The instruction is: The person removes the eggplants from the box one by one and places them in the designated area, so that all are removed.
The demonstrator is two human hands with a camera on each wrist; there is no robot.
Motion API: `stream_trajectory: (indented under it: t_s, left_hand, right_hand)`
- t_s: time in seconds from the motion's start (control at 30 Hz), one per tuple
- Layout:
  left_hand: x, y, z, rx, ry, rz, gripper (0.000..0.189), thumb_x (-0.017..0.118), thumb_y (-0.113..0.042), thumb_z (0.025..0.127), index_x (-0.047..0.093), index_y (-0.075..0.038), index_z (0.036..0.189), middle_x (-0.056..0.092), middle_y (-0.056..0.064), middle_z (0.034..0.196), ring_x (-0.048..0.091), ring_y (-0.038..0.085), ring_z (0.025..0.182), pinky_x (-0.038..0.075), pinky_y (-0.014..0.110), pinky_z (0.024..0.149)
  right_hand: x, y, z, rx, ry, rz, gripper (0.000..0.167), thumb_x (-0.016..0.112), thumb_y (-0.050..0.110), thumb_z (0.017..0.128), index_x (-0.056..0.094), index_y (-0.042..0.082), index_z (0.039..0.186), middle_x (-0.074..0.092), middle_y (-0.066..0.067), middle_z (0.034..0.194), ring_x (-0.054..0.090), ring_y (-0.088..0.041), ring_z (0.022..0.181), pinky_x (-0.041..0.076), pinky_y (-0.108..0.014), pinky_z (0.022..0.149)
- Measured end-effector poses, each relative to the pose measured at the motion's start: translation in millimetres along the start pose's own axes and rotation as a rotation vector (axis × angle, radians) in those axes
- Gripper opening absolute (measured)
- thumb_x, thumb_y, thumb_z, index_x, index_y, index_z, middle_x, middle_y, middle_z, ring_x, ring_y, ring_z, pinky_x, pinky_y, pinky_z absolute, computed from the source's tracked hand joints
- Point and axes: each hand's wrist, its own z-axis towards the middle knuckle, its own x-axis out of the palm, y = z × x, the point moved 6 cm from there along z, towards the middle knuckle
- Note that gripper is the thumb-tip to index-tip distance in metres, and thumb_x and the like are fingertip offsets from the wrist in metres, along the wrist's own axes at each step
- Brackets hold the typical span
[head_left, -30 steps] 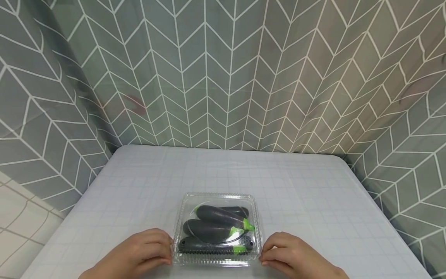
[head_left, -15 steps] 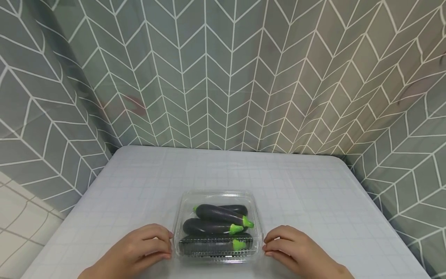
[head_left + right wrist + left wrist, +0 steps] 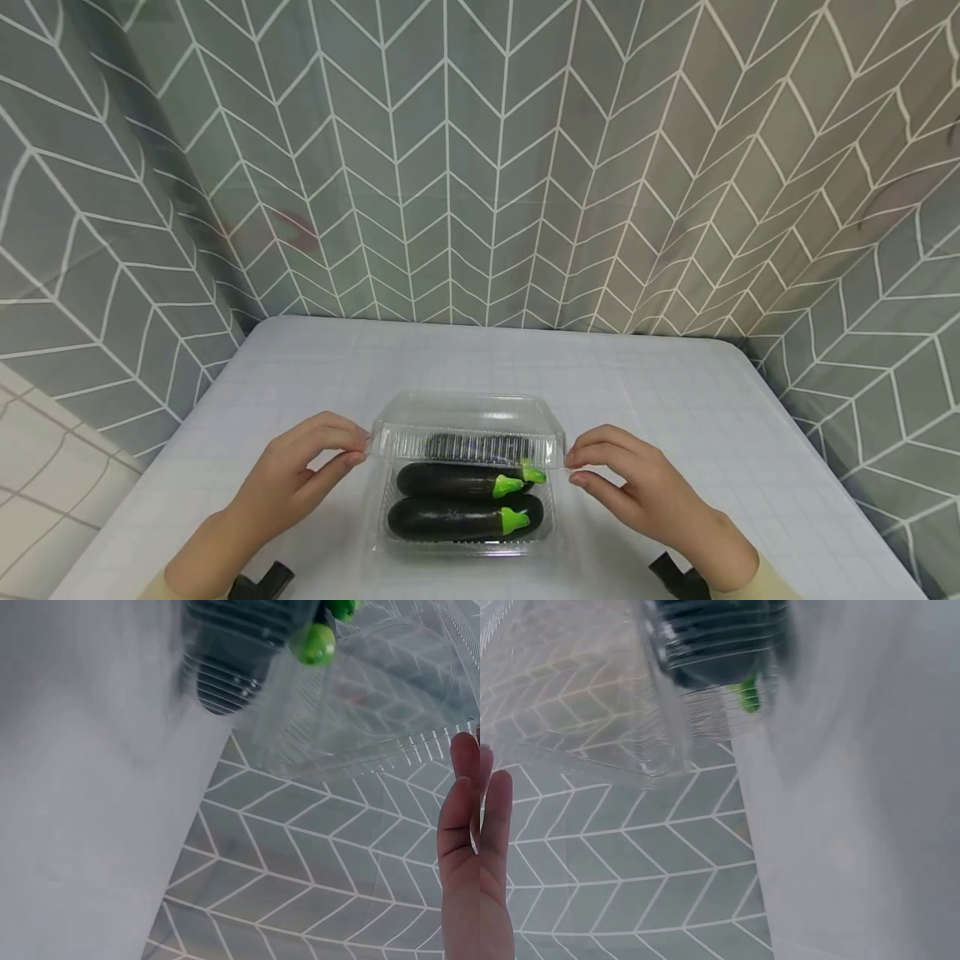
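Note:
In the head view a clear plastic clamshell container [image 3: 450,547] sits on the table, its hinged lid [image 3: 465,412] tilted up and back. Dark eggplants with green caps lie inside: one at the front [image 3: 442,518], one behind it [image 3: 450,480], more partly hidden under the lid. My left hand [image 3: 288,471] pinches the lid's left edge between thumb and fingers. On the other side, my right hand [image 3: 645,479] pinches the lid's right edge. Both wrist views catch only some fingers, beside the clear lid [image 3: 570,697].
A white cloth-covered table [image 3: 660,392] extends behind and to both sides of the container. Grey chevron-patterned curtains [image 3: 480,167] hang at the back and sides. Pale tiles [image 3: 45,483] show at far left. Black wrist-mounted pieces [image 3: 262,581] sit at the bottom edge.
The lid was down over the eggplants; its front edge has swung up and back. Both hands have risen with it, and the front eggplants are now uncovered.

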Motion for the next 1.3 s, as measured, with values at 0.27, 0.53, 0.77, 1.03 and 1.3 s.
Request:
stream_trajectory:
  t_s: [0.27,0.53,0.77,1.03,1.3]
  left_hand:
    - [-1.3,28.5,19.1,-0.037,-0.067,0.052,0.033,0.056,-0.033,0.101,0.067,-0.002,0.098,0.065,0.002,0.093,0.061,0.011,0.088,0.046,0.015,0.085]
    - [3.6,61.8,24.3,-0.201,-0.053,0.039,0.021,0.070,-0.002,0.091,0.063,-0.001,0.111,0.065,0.002,0.099,0.064,0.011,0.093,0.048,0.017,0.089]
    - [12.3,95.3,21.7,-0.398,-0.069,0.007,0.046,0.069,0.009,0.087,0.053,-0.003,0.129,0.065,0.002,0.100,0.064,0.007,0.090,0.050,0.016,0.082]
    - [26.9,121.0,16.6,-0.474,-0.076,-0.016,0.062,0.070,0.003,0.090,0.043,-0.010,0.144,0.064,0.008,0.114,0.066,0.020,0.097,0.052,0.019,0.081]
    - [40.2,140.1,11.3,-0.469,-0.018,0.065,0.039,0.069,-0.002,0.092,0.062,-0.003,0.130,0.056,0.007,0.132,0.066,0.020,0.099,0.053,0.021,0.080]
  right_hand:
    - [-6,-21,15.8,-0.002,-0.075,-0.097,0.023,0.059,0.022,0.101,0.066,0.000,0.102,0.064,-0.005,0.096,0.062,-0.016,0.085,0.050,-0.018,0.079]
    - [-9,-54,26.8,0.098,-0.145,-0.176,0.027,0.059,0.025,0.101,0.066,0.001,0.110,0.066,-0.001,0.096,0.060,-0.012,0.079,0.050,-0.023,0.067]
    - [-7,-86,37.0,0.253,-0.157,-0.197,0.040,0.071,-0.003,0.087,0.061,0.002,0.126,0.066,-0.001,0.094,0.062,-0.011,0.079,0.047,-0.020,0.065]
    - [3,-122,44.8,0.419,-0.200,-0.201,0.049,0.070,0.004,0.092,0.054,0.008,0.138,0.068,-0.004,0.103,0.065,-0.014,0.087,0.055,-0.029,0.072]
    - [23,-151,35.6,0.525,-0.158,-0.192,0.048,0.067,0.005,0.094,0.054,0.006,0.140,0.063,-0.011,0.121,0.066,-0.019,0.095,0.056,-0.034,0.073]
